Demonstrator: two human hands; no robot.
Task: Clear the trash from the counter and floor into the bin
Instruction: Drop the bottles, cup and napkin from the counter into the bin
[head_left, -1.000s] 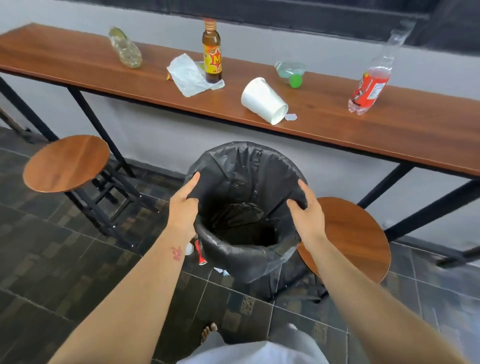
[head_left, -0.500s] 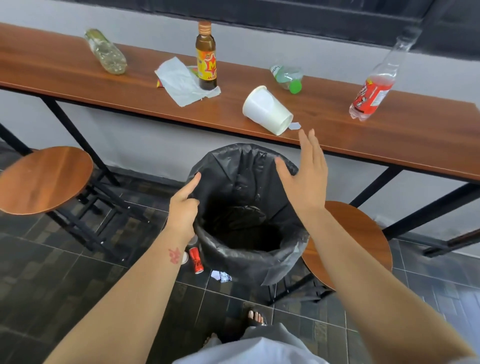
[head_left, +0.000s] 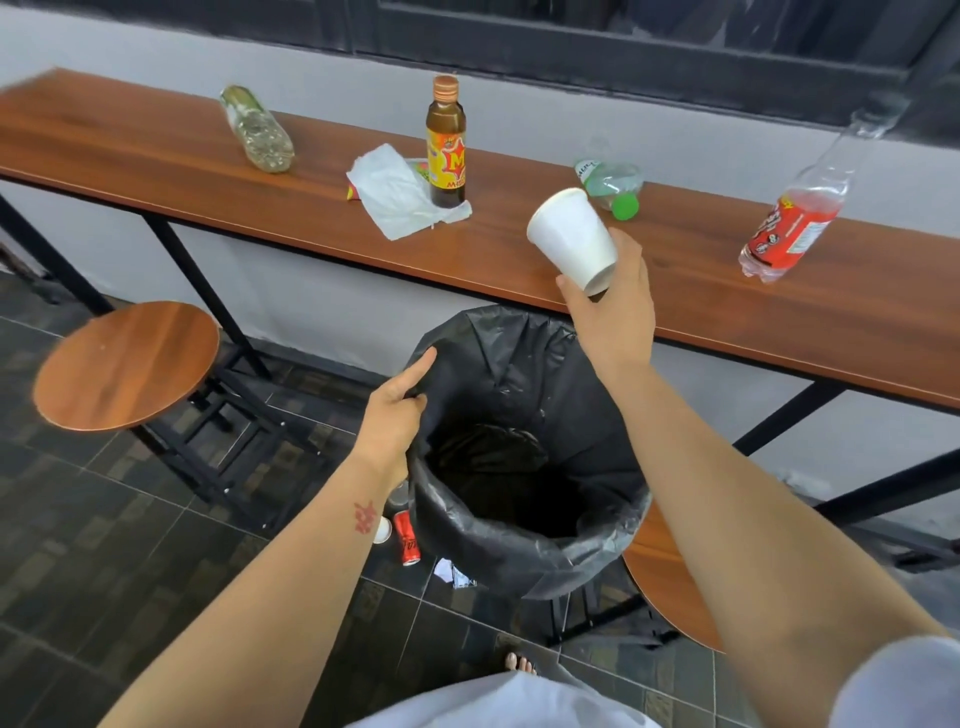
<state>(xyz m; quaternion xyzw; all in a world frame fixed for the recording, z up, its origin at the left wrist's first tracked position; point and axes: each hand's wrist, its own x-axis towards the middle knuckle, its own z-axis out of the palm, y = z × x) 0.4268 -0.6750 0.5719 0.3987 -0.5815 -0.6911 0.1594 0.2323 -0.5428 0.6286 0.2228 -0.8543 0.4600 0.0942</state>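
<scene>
Right hand (head_left: 613, 306) grips a cup (head_left: 571, 240) above the counter's (head_left: 156, 150) front edge; left hand (head_left: 397, 410) pinches the bin (head_left: 524, 551) liner. Bin looks empty; bottles, tissue (head_left: 400, 192) and a floor can (head_left: 407, 538) remain.

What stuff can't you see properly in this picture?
- Red can on the floor, head view: its label is too small to read, and the left hand's forearm covers part of the small white thing beside it.
- Bin: the bottom is too dark to see.
- White cup: the right hand hides its lower side.
- Right stool: the right arm and bin cover most of it.
</scene>
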